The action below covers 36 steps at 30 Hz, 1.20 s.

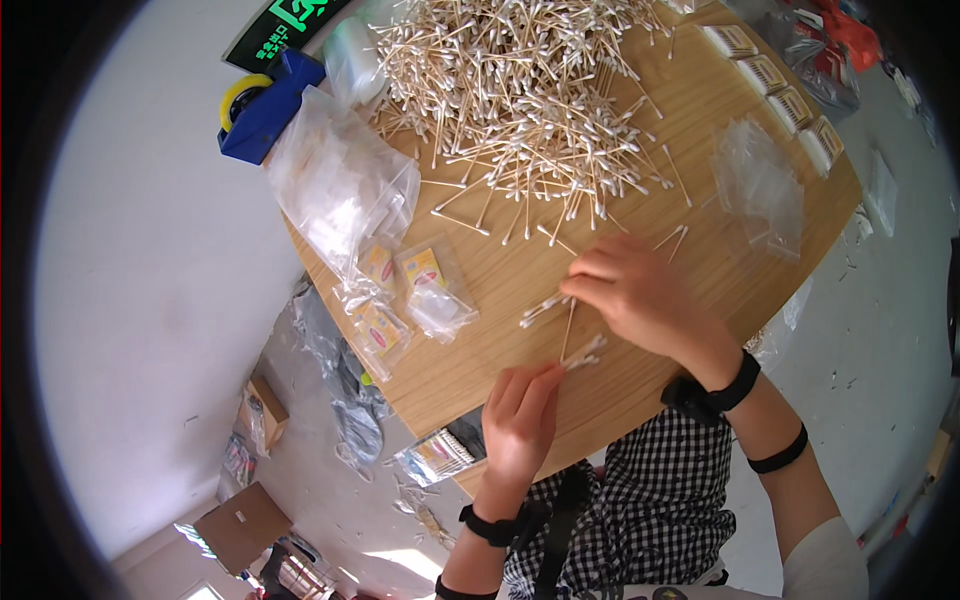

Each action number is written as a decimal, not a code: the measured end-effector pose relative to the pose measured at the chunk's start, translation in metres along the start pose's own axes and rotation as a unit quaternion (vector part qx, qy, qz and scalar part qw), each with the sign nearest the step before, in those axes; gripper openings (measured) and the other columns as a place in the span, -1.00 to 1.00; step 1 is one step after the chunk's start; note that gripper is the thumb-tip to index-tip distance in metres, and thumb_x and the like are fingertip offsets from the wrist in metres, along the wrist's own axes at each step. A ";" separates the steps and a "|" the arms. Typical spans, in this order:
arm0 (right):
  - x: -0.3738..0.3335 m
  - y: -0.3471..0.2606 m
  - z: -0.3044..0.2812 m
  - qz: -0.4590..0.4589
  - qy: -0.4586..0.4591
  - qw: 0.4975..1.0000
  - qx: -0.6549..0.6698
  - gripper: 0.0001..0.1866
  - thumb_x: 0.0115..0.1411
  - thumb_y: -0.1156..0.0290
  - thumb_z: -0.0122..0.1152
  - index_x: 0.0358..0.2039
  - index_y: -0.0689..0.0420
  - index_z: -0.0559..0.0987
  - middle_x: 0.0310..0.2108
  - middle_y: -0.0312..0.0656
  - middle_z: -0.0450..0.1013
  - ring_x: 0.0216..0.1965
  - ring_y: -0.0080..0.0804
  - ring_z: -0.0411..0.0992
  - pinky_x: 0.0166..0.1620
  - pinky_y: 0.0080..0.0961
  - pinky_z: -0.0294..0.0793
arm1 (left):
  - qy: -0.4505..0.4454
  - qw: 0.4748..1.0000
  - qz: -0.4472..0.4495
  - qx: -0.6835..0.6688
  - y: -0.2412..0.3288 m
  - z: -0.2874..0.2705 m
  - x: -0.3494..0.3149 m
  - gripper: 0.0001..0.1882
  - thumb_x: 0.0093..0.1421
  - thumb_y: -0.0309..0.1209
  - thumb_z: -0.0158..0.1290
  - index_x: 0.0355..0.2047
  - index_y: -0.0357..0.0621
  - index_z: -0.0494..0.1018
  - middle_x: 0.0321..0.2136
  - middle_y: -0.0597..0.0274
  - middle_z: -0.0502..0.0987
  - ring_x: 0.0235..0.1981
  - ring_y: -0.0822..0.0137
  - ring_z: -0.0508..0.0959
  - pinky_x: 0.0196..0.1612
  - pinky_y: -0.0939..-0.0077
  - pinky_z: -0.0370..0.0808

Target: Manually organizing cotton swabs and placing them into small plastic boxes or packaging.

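Both hands work over the near part of a wooden table (480, 370). My left hand (522, 415) is closed in a pinch around a few cotton swabs (588, 354), whose white tips point up and right. Slightly farther off, my right hand (640, 295), a little blurred, pinches more cotton swabs (543, 308) that stick out to its left. One single swab (570, 332) stands between the two hands; which hand has it, I cannot tell. Beyond my hands spreads a big loose heap of cotton swabs (520, 110), with some stray ones at its near edge.
Small clear bags with yellow cards (378, 328) lie left, beside a large plastic bag (345, 170) and a blue tape dispenser (262, 110). Empty clear bags (760, 190) and several small packs (790, 108) sit right. A pack of swabs (435, 457) rests at the near left edge.
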State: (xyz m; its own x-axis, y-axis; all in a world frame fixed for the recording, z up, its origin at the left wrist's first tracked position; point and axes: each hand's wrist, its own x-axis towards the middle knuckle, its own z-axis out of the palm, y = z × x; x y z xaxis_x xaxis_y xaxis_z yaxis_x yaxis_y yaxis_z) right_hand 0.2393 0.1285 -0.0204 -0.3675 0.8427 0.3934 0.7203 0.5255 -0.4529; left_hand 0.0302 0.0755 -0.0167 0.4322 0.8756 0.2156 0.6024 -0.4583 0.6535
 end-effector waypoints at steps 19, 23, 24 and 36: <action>-0.049 -0.034 -0.010 0.141 0.022 0.987 0.070 -0.68 0.07 0.57 0.14 -0.10 0.18 0.50 -0.16 -0.15 0.43 -0.09 -0.15 0.38 -0.01 -0.25 0.33 | -0.114 0.970 -0.051 0.208 0.022 0.035 0.008 -0.04 0.09 0.01 0.11 0.26 -0.46 0.00 0.30 -0.21 0.02 0.36 -0.07 0.00 0.34 0.03 -0.04; -0.054 -0.031 -0.010 0.178 0.032 0.980 0.078 -0.68 0.08 0.58 0.13 -0.10 0.17 0.50 -0.15 -0.14 0.43 -0.09 -0.14 0.38 -0.02 -0.26 0.33 | -0.087 0.962 -0.071 0.250 0.020 0.043 0.032 0.03 0.10 0.15 0.01 0.27 -0.51 -0.04 0.31 -0.25 -0.01 0.36 -0.07 -0.02 0.34 0.06 -0.04; -0.055 -0.030 -0.010 0.186 0.065 0.978 0.072 -0.69 0.08 0.59 0.12 -0.11 0.17 0.50 -0.15 -0.15 0.44 -0.10 -0.14 0.38 -0.02 -0.26 0.34 | -0.071 0.961 -0.080 0.256 0.021 0.047 0.037 0.03 0.10 0.15 0.01 0.27 -0.51 -0.04 0.31 -0.25 -0.02 0.36 -0.06 -0.02 0.34 0.06 -0.03; -0.066 -0.042 -0.007 0.200 0.099 0.973 0.064 -0.69 0.09 0.64 0.08 -0.11 0.18 0.50 -0.12 -0.14 0.44 -0.08 -0.13 0.38 -0.01 -0.27 0.34 | -0.066 0.959 -0.102 0.258 0.040 0.052 0.005 0.03 0.08 0.21 -0.02 0.25 -0.46 0.04 0.31 -0.21 0.02 0.35 -0.05 0.02 0.33 0.07 -0.01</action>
State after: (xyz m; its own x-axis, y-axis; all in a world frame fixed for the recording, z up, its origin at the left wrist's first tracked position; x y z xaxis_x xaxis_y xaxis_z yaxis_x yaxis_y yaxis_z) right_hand 0.2381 0.0498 -0.0217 0.0569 0.9506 0.3050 0.6988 0.1803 -0.6922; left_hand 0.0910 0.0535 -0.0270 0.3311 0.9436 0.0052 0.9202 -0.3241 0.2193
